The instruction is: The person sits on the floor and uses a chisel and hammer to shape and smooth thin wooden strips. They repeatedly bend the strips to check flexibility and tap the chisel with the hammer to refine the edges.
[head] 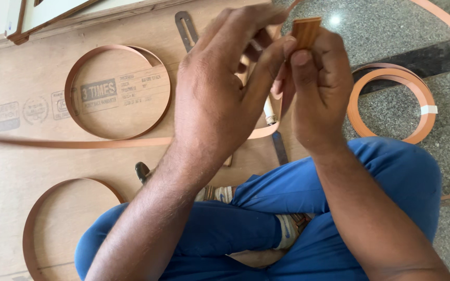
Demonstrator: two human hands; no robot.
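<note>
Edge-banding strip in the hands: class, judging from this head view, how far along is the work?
Done: nothing looks applied yet; loose strip loops lie curled on the plywood sheet. In hand: the right hand pinches the end of the edge-banding strip, and the left hand fingers it beside. Left: the taped roll on the stone floor is unopened.

Grey printed stamps (53, 106) run along the plywood sheet (6, 171) to my left, blocks and round seals partly ringed by a band loop; a small white label (429, 110) wraps the coiled roll on the floor.
</note>
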